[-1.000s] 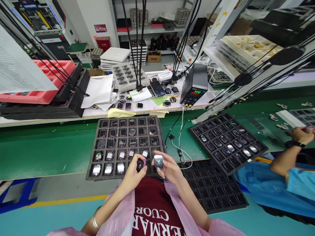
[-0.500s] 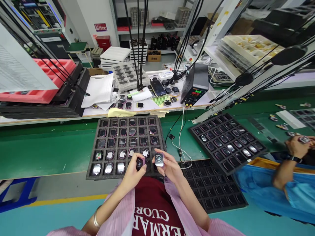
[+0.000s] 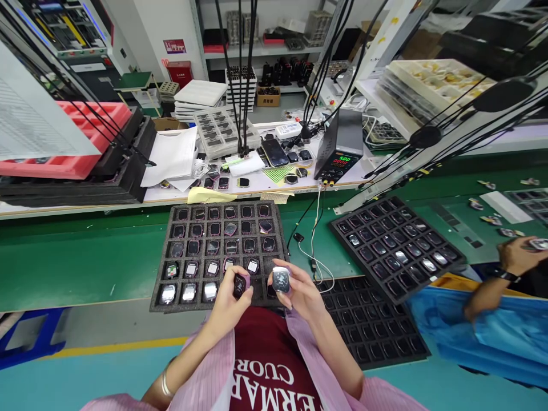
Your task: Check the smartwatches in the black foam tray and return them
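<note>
In my left hand (image 3: 231, 299) I grip a smartwatch case (image 3: 240, 283) with a dark screen, tilted between thumb and fingers. My right hand (image 3: 301, 288) pinches a second smartwatch case (image 3: 281, 279) by its edges; its face is turned up and shows pale marks on a dark screen. Both hands hover over the near edge of a grey foam tray (image 3: 159, 261). Rows of watch cases sit in its pockets; several in the near rows, such as the watch case (image 3: 191, 269), have bright or white screens. My hands hide some near pockets.
A second foam tray (image 3: 396, 248) of watch cases lies at the right, over another dark tray (image 3: 372, 328). A power supply (image 3: 339, 148) and white cable (image 3: 329, 277) are behind. A co-worker's hand (image 3: 520, 257) holds a watch part. Foam trays (image 3: 124, 182) stack at left.
My right hand has shifted slightly right with its watch case, and my left slightly left, so the gap between them is wider. The co-worker's hand has moved a little right.
</note>
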A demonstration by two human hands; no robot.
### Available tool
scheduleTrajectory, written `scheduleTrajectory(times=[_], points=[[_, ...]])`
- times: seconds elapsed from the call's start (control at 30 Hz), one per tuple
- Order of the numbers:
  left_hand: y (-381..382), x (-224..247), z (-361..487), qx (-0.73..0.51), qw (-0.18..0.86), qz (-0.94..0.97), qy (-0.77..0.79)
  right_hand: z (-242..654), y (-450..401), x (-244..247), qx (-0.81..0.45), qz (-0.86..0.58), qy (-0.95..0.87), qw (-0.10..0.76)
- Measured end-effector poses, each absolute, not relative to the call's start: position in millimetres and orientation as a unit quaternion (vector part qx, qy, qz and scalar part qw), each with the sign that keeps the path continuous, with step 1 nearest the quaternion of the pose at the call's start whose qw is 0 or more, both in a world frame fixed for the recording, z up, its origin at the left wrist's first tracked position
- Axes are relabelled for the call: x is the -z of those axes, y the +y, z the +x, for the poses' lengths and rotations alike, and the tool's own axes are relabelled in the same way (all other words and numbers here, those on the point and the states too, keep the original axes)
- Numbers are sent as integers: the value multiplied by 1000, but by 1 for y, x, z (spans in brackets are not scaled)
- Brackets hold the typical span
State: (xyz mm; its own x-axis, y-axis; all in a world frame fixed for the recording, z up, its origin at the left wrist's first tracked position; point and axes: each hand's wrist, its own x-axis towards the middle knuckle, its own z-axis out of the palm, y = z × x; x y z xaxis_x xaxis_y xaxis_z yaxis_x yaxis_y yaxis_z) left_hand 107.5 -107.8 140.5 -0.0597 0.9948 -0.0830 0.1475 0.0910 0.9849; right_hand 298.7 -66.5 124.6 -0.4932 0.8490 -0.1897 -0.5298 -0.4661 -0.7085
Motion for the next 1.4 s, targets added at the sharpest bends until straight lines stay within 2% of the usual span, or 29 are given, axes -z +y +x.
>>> scheduleTrajectory(times=[0.07,0.23,0.47,1.13,1.4], points=[[-106,-141,108,-437,488,491,575,298,-65,-126,-814,-277,-302,411],[-101,-139,109,-433,616,404,520,298,-63,-126,-814,-305,-318,379],[-99,-135,105,-456,704,291,460,298,-66,-120,-756,-360,-361,410],[-99,-144,109,-449,700,319,455,294,-73,-123,-706,-367,-406,449],[-100,-132,110,-422,570,440,551,290,-71,-126,-753,-329,-377,427]])
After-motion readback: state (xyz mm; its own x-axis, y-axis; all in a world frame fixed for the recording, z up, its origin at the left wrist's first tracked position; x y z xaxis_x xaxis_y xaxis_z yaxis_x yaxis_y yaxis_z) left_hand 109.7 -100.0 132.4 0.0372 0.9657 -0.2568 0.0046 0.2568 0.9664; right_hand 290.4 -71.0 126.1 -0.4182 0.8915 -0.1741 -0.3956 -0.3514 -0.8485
